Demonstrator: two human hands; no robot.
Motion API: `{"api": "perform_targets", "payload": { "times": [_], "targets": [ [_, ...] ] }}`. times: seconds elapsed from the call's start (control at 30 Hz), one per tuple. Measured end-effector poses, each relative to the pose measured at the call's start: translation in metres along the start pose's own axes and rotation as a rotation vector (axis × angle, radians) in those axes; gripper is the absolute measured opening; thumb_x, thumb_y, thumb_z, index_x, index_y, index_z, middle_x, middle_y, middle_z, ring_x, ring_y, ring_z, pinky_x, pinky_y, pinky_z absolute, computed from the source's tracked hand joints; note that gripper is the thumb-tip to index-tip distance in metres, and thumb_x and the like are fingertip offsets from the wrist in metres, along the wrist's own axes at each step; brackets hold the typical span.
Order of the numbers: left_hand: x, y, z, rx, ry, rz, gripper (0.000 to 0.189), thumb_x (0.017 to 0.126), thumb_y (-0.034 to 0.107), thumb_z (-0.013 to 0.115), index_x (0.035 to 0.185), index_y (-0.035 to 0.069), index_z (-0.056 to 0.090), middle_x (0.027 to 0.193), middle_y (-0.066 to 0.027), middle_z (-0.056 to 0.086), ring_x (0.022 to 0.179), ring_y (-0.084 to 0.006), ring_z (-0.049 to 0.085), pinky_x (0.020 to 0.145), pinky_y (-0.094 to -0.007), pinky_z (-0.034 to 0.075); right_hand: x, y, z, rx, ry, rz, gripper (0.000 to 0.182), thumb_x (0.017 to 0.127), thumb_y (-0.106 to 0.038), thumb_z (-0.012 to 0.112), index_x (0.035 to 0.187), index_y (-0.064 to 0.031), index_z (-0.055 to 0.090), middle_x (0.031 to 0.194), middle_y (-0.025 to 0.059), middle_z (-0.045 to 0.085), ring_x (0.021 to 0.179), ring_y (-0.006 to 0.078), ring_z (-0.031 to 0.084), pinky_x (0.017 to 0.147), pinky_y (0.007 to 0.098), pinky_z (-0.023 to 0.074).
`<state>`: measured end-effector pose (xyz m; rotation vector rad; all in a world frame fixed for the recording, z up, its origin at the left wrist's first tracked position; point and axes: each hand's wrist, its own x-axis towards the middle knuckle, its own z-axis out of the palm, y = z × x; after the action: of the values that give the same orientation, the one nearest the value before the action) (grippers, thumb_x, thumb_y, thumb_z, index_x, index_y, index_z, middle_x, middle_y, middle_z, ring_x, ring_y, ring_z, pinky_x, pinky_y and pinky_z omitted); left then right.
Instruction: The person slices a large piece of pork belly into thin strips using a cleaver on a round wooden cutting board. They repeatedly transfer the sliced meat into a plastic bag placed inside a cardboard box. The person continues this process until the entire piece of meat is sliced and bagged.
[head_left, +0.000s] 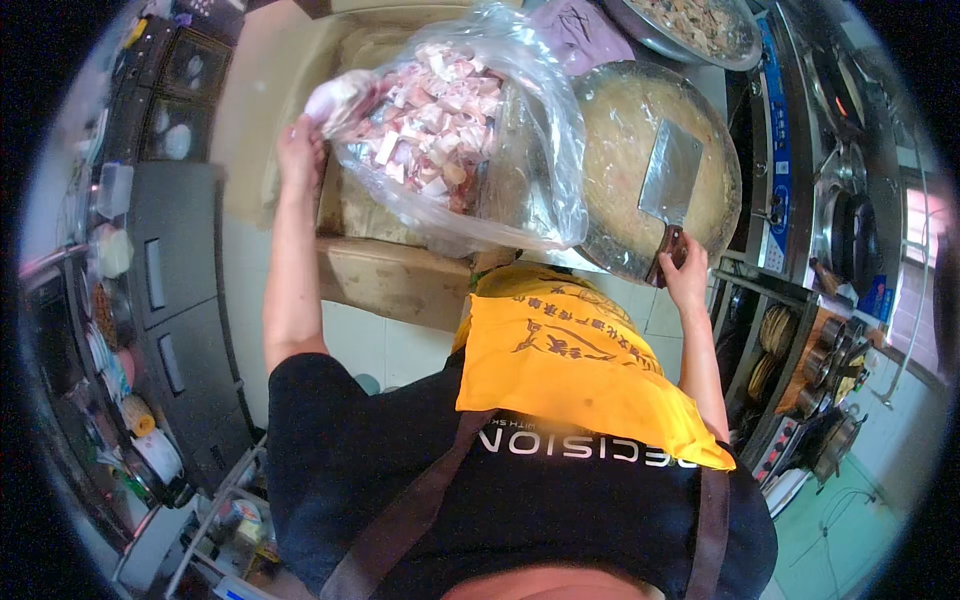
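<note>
At the upper left my left hand grips a piece of raw meat, blurred, at the left edge of a clear plastic bag. Chopped raw meat pieces fill much of the bag, which lies open over a cardboard box. On the right, my right hand holds the dark wooden handle of a cleaver. The cleaver's wide blade rests flat over a round chopping block, which stands just right of the bag.
A metal bowl of food pieces and a purple bag lie beyond the block. A stove runs along the right. Grey cabinets stand at the left, above a metal rack.
</note>
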<state>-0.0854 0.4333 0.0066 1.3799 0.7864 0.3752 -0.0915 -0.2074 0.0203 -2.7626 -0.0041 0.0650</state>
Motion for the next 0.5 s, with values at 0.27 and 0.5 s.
{"api": "perform_targets", "payload": {
  "times": [0.27, 0.5],
  "targets": [
    [-0.081, 0.108, 0.012, 0.549, -0.067, 0.395, 0.022, 0.095, 0.03, 0.06, 0.09, 0.008, 0.061, 0.063, 0.0047, 0.053, 0.052, -0.0028, 0.044, 0.043, -0.0186, 0.03, 0.022, -0.025, 0.003, 0.049, -0.005, 0.111, 0.076, 0.064, -0.015, 0.071, 0.133, -0.0002, 0.043, 0.108, 0.0235, 0.052, 0.1, 0.0396, 0.055, 0.088, 0.0431, 0.0465],
    [-0.17, 0.162, 0.101, 0.007, -0.241, 0.207, 0.015, 0.097, 0.023, 0.056, 0.091, 0.009, 0.055, 0.066, 0.0056, 0.045, 0.053, -0.0019, 0.036, 0.042, -0.0184, 0.025, 0.046, 0.018, -0.017, 0.748, -0.271, 0.366, 0.059, 0.071, -0.014, 0.072, 0.124, -0.0029, 0.049, 0.08, 0.0085, 0.057, 0.068, 0.0218, 0.06, 0.062, 0.0341, 0.0525]
  ]
}}
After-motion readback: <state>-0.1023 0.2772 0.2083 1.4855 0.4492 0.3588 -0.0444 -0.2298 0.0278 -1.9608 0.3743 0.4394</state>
